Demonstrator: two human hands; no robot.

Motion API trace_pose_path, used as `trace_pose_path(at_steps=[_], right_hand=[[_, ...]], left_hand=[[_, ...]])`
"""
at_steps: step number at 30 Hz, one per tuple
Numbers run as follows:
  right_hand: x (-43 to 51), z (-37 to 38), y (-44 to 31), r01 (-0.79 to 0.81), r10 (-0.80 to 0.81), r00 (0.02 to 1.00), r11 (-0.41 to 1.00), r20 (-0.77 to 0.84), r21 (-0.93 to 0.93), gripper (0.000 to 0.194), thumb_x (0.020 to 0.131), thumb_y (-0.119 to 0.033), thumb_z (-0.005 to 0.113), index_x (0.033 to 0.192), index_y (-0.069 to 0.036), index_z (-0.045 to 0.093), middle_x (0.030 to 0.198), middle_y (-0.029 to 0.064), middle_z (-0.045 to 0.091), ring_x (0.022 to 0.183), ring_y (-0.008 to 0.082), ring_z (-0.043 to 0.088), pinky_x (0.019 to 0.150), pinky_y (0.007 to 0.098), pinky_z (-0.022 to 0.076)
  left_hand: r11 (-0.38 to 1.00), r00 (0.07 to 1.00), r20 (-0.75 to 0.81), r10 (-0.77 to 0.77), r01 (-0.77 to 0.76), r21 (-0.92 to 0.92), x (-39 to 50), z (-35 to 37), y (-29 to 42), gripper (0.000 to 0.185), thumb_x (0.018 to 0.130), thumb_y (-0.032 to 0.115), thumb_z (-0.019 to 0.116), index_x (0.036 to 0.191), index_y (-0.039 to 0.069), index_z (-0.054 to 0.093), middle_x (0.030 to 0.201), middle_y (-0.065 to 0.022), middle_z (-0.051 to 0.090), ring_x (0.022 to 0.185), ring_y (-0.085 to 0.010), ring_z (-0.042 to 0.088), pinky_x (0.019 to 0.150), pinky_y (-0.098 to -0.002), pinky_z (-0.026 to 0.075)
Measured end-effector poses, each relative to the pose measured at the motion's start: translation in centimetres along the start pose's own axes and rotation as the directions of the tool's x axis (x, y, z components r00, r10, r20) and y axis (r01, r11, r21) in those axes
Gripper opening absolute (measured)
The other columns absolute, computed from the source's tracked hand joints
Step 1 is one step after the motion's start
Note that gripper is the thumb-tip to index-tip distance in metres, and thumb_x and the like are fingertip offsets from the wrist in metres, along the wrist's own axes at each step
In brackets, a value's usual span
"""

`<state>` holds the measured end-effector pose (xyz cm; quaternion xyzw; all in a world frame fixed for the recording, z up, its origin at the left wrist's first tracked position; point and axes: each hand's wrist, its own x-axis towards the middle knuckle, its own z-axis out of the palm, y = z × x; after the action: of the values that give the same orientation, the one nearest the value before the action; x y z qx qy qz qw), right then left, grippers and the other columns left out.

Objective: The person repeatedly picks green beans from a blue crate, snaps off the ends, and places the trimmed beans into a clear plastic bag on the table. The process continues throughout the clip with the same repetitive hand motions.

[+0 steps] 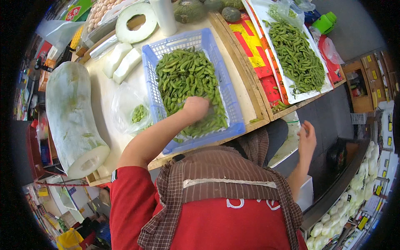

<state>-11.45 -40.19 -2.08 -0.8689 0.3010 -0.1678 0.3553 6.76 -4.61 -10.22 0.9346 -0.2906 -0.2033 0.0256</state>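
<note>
My left hand (196, 108) is over the green soybean pods (184, 73) in a blue plastic basket (232, 103). Its fingers are turned down and blurred, so I cannot tell if they grip any pods. The pods lie on a pale liner. Left of the basket, a clear plastic bag (120, 103) holds shelled green beans (139, 113). My right hand (307, 136) hangs in the air to the right, past the table's edge, fingers loosely bent and apart, with nothing seen in it.
A large winter melon (73, 115) lies at left, cut end towards me. Behind the bag are pale melon pieces (127, 65), a melon ring (120, 26) and a plastic bag roll (164, 17). A white tray of pods (297, 56) is at upper right, beyond wooden edging (247, 72).
</note>
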Motion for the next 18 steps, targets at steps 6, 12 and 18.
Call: trace_pose_path(at_steps=[6, 12, 18], right_hand=[[-2.4, 9.4, -12.3, -0.039, -0.186, 0.821, 0.925, 0.54, 0.377, 0.025, 0.089, -0.018, 0.053, 0.107, -0.002, 0.058, 0.085, 0.0069, 0.062, 0.073, 0.0136, 0.059, 0.068, 0.0264, 0.0471], [-4.4, 14.6, -16.4, 0.128, -0.413, 0.571, 0.898, 0.709, 0.42, 0.024, 0.089, -0.022, 0.053, 0.099, 0.0, 0.057, 0.082, 0.007, 0.061, 0.074, 0.0118, 0.057, 0.068, 0.0279, 0.0468], [0.1, 3.5, -7.4, 0.058, -0.093, 0.951, 0.991, 0.296, 0.124, 0.02, 0.09, -0.019, 0.053, 0.1, -0.002, 0.057, 0.077, 0.0041, 0.059, 0.063, 0.0098, 0.055, 0.058, 0.0242, 0.0451]], left_hand=[[0.527, 0.999, 0.033, -0.02, 0.038, -0.849, -5.0, -5.1, -0.2, 0.02, 0.087, 0.023, 0.058, 0.082, 0.004, 0.055, 0.071, -0.0031, 0.052, 0.067, -0.0117, 0.046, 0.06, -0.0306, 0.04], [0.435, 1.0, 0.013, 0.009, 0.007, -0.9, -7.9, -6.7, 1.6, 0.022, 0.091, 0.024, 0.055, 0.085, 0.003, 0.058, 0.07, 0.0008, 0.05, 0.067, -0.0085, 0.044, 0.059, -0.0267, 0.039], [0.902, 0.997, 0.009, -0.082, 0.078, -0.425, -3.6, -2.8, -0.8, 0.017, 0.081, 0.017, 0.057, 0.093, 0.006, 0.061, 0.081, -0.0146, 0.064, 0.076, -0.0272, 0.062, 0.066, -0.0374, 0.048]])
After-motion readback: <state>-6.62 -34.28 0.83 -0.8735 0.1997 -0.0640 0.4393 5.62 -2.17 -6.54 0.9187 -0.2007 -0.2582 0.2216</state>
